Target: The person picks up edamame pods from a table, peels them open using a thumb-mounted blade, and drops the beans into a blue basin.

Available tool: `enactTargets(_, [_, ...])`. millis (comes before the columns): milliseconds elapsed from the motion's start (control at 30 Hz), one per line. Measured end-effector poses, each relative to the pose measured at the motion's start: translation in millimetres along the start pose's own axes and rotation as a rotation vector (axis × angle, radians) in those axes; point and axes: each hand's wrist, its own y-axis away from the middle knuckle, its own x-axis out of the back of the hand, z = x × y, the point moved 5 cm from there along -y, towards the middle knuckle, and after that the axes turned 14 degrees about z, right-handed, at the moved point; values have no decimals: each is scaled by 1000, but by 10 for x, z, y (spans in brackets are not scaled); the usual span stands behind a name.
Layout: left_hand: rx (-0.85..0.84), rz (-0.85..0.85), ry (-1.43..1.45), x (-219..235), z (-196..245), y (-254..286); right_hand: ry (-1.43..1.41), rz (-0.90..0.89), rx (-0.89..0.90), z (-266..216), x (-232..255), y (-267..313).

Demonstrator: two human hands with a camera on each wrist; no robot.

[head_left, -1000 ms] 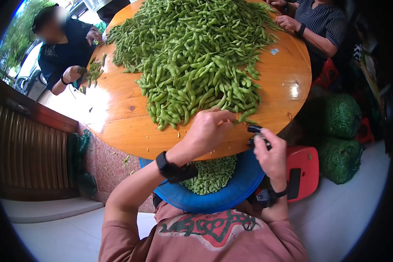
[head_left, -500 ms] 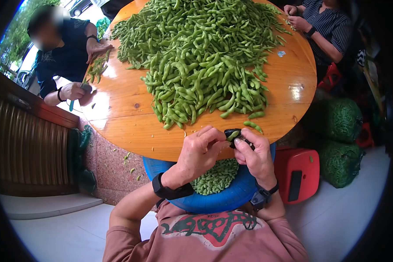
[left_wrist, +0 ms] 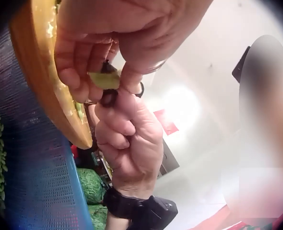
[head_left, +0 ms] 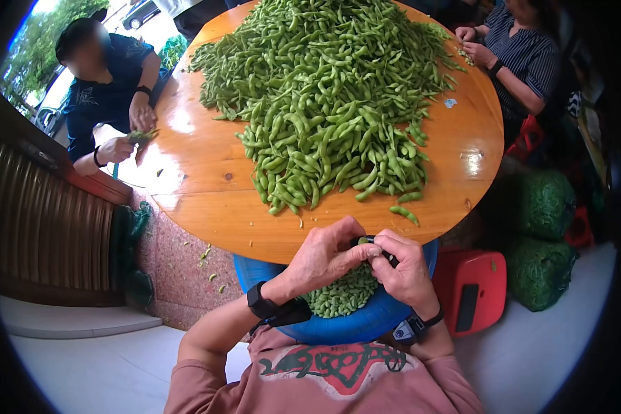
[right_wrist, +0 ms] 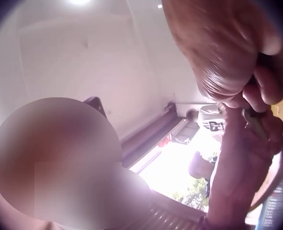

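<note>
My left hand [head_left: 321,257] and right hand [head_left: 405,268] meet in front of the near edge of the round wooden table [head_left: 207,207]. Between the left thumb and fingers is pinched a green soybean pod [left_wrist: 104,80]. The right hand holds a small black hand tool [left_wrist: 109,98] against that pod; the fingers hide most of it. Below both hands, shelled green beans [head_left: 341,297] lie in a blue plastic basin [head_left: 338,334]. A big heap of soybean pods [head_left: 324,124] covers the middle of the table, and a few loose pods [head_left: 405,214] lie near its front.
To the right of the basin stands a red plastic stool [head_left: 486,290]. Green net sacks [head_left: 541,272] are stacked beyond it. One person [head_left: 103,96] sits at the far left handling pods, another [head_left: 521,62] at the far right. Stray pods litter the floor [head_left: 186,283].
The left hand has come away from the heap with a pod and drawn back toward me. The right hand has brought the black tool in to meet it above the basin.
</note>
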Motion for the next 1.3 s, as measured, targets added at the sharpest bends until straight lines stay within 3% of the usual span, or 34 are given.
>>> enactTargets(67, [-104, 37, -115, 17, 119, 26, 1, -17, -59, 8, 43, 2])
enactTargets(133, [-340, 23, -388, 26, 235, 78, 2, -82, -45, -9, 41, 11])
enactTargets(233, [-419, 25, -541, 14, 208, 149, 25, -91, 17, 14, 14, 20])
enactTargets(333, [-455, -4, -682, 9, 207, 192, 18, -156, -39, 78, -12, 22])
enactTargets(533, [-436, -118, -683, 13, 64, 265, -144, -344, -175, 241, -82, 65])
enactTargets(767, [-492, -59, -630, 0, 60, 306, -72, -362, -63, 227, -99, 60])
enactTargets(867, [-434, -114, -697, 2, 8, 323, -68, -350, -92, 247, -84, 65])
enactTargets(967, [-404, -73, -522, 37, 21, 335, -54, -253, -73, 194, -45, 39])
enactTargets(1033, [-154, -55, -285, 73, 27, 311, 50, -135, 188, 17, -68, 19])
enactTargets(1067, [-155, -55, -284, 54, 32, 297, 52, -135, 189, -41, -110, 29])
enactTargets(1133, [289, 12, 297, 23, -114, 289, 228, 128, 273, -176, -107, 59])
enactTargets(1300, [255, 4, 375, 69, -141, 270, 416, 239, 447, -228, -300, 195])
